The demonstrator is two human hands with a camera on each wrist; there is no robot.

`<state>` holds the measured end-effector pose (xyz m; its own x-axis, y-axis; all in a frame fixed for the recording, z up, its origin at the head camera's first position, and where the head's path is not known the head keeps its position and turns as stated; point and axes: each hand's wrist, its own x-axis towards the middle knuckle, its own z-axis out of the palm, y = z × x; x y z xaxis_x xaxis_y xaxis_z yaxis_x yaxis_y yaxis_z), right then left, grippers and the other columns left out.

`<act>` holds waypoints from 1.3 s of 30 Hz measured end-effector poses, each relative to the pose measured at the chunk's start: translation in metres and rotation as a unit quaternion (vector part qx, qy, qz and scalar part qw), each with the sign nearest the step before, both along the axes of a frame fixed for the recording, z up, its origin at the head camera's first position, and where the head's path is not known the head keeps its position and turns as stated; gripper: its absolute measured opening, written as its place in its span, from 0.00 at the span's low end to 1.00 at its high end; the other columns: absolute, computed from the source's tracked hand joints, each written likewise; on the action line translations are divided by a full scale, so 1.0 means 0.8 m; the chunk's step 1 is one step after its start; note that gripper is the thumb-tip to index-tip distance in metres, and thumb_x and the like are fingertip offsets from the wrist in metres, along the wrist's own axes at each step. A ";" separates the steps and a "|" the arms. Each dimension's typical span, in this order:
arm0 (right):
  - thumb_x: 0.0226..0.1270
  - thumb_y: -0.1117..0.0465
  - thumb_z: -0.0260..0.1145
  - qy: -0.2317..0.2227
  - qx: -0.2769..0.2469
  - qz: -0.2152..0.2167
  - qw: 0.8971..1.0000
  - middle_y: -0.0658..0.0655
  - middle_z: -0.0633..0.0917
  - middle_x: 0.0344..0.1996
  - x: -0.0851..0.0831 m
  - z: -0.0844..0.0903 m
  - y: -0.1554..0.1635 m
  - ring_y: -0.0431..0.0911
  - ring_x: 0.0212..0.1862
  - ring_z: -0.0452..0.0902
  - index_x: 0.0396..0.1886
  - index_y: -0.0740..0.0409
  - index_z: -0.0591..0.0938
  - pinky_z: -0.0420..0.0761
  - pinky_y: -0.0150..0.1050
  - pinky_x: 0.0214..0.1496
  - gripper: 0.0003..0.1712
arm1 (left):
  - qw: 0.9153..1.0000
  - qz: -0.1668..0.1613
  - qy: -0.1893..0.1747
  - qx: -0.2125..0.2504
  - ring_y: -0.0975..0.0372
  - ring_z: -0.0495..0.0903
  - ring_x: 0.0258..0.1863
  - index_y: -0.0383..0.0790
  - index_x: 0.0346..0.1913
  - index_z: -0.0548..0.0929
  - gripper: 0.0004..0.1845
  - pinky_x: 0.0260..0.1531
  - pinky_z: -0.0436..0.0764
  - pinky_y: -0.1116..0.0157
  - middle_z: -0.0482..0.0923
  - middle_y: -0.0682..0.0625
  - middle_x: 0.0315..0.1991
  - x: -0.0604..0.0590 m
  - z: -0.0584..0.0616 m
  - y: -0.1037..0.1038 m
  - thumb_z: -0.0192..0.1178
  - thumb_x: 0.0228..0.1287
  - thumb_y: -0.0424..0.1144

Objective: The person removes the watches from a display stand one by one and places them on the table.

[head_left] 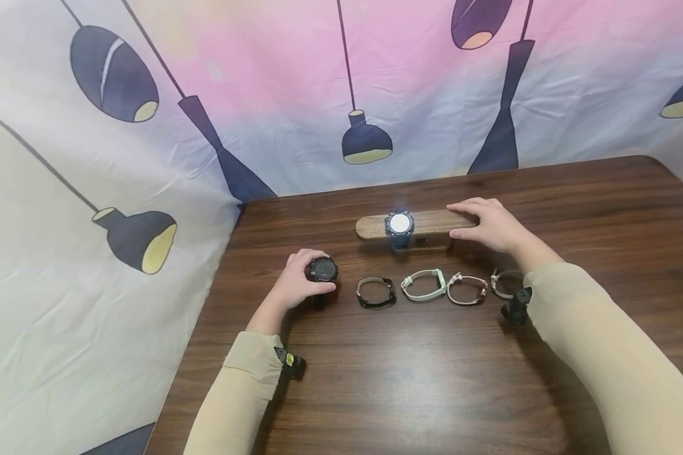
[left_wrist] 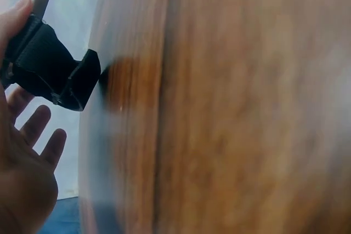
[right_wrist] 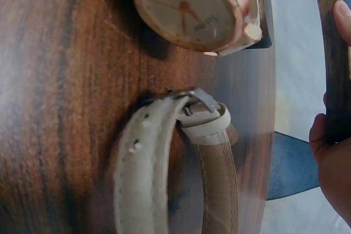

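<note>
A black watch [head_left: 322,270] is gripped by the left hand [head_left: 296,282] at the left end of a row of watches on the wooden table [head_left: 432,379]. The right end of a wooden stand [head_left: 427,222], on which a round-faced watch [head_left: 399,223] is mounted, is held by the curled fingers of the right hand [head_left: 489,222]. A dark strap watch [head_left: 375,292], a mint one [head_left: 424,284] and a beige one [head_left: 467,288] lie between the hands.

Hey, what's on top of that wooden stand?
A dark watch with a glaring face sits on the wooden stand; the right hand covers its right end.
</note>
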<state>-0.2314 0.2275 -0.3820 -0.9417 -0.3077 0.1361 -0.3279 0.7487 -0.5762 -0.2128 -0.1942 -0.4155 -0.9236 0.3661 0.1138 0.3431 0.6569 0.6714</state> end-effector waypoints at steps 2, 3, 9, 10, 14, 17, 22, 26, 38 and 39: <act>0.58 0.47 0.69 0.001 0.000 -0.001 1.000 0.65 0.67 0.62 0.001 0.000 0.001 0.65 0.62 0.56 0.64 0.56 0.72 0.56 0.58 0.61 0.36 | 1.000 -0.001 -0.003 -0.003 0.55 0.61 0.51 0.50 0.52 0.77 0.30 0.50 0.66 0.50 0.71 0.52 0.53 0.002 -0.002 0.001 0.76 0.43 0.46; 0.58 0.47 0.69 0.002 0.000 -0.001 1.000 0.65 0.67 0.62 0.001 0.000 0.001 0.65 0.62 0.56 0.64 0.56 0.72 0.56 0.58 0.61 0.36 | 1.000 -0.002 -0.004 -0.003 0.55 0.61 0.51 0.50 0.52 0.77 0.30 0.50 0.67 0.50 0.70 0.52 0.53 0.002 -0.003 0.001 0.76 0.42 0.46; 0.59 0.47 0.68 -0.001 -0.001 0.003 1.000 0.65 0.67 0.63 0.001 0.001 -0.001 0.65 0.62 0.55 0.64 0.56 0.72 0.55 0.59 0.61 0.36 | 1.000 -0.005 -0.008 0.002 0.55 0.61 0.51 0.50 0.51 0.77 0.30 0.50 0.66 0.50 0.70 0.52 0.52 0.007 -0.012 0.002 0.76 0.41 0.46; 0.59 0.47 0.69 -0.001 -0.001 0.003 1.000 0.65 0.67 0.63 0.001 0.000 -0.001 0.65 0.62 0.55 0.64 0.56 0.72 0.55 0.59 0.61 0.36 | 1.000 -0.006 -0.009 0.004 0.55 0.61 0.51 0.50 0.51 0.77 0.30 0.50 0.66 0.50 0.70 0.51 0.52 0.007 -0.013 0.003 0.76 0.41 0.46; 0.59 0.48 0.69 0.000 -0.001 0.001 1.000 0.65 0.67 0.63 0.001 -0.001 0.000 0.65 0.63 0.55 0.64 0.56 0.72 0.55 0.59 0.61 0.35 | 1.000 -0.008 -0.013 0.009 0.55 0.60 0.51 0.49 0.51 0.76 0.30 0.50 0.65 0.50 0.69 0.51 0.53 0.009 -0.016 0.007 0.76 0.41 0.44; 0.59 0.48 0.69 0.000 0.000 0.001 1.000 0.65 0.67 0.63 0.001 -0.002 0.001 0.65 0.63 0.55 0.64 0.56 0.72 0.55 0.59 0.61 0.35 | 1.000 -0.011 -0.018 0.004 0.55 0.60 0.52 0.48 0.51 0.76 0.30 0.51 0.65 0.51 0.68 0.51 0.53 0.010 -0.016 0.010 0.76 0.41 0.44; 0.59 0.47 0.68 0.002 0.000 0.002 1.000 0.65 0.66 0.63 0.000 -0.003 0.001 0.65 0.62 0.55 0.64 0.55 0.71 0.55 0.59 0.61 0.36 | 1.000 -0.008 -0.019 0.010 0.54 0.60 0.52 0.47 0.51 0.76 0.31 0.51 0.65 0.50 0.67 0.50 0.53 0.014 -0.018 0.014 0.76 0.40 0.43; 0.58 0.46 0.68 0.000 -0.002 0.000 1.000 0.65 0.67 0.63 0.001 -0.004 0.001 0.65 0.63 0.55 0.65 0.55 0.71 0.56 0.59 0.61 0.36 | 0.999 0.006 -0.025 0.027 0.55 0.61 0.52 0.49 0.51 0.75 0.31 0.51 0.65 0.49 0.67 0.51 0.54 0.016 -0.025 0.014 0.76 0.40 0.43; 0.58 0.44 0.68 0.001 -0.008 -0.005 1.000 0.64 0.67 0.63 0.001 -0.005 0.001 0.64 0.62 0.55 0.64 0.55 0.72 0.56 0.59 0.60 0.37 | 0.999 0.010 -0.013 0.049 0.55 0.61 0.52 0.50 0.53 0.76 0.32 0.51 0.65 0.49 0.68 0.52 0.55 0.017 -0.034 0.016 0.77 0.40 0.45; 0.58 0.44 0.68 0.002 -0.008 -0.005 1.000 0.64 0.67 0.63 0.002 -0.005 0.002 0.64 0.62 0.55 0.64 0.54 0.72 0.56 0.59 0.60 0.37 | 0.999 0.009 -0.010 0.048 0.55 0.61 0.52 0.50 0.52 0.76 0.32 0.51 0.65 0.49 0.68 0.52 0.55 0.017 -0.033 0.017 0.77 0.40 0.45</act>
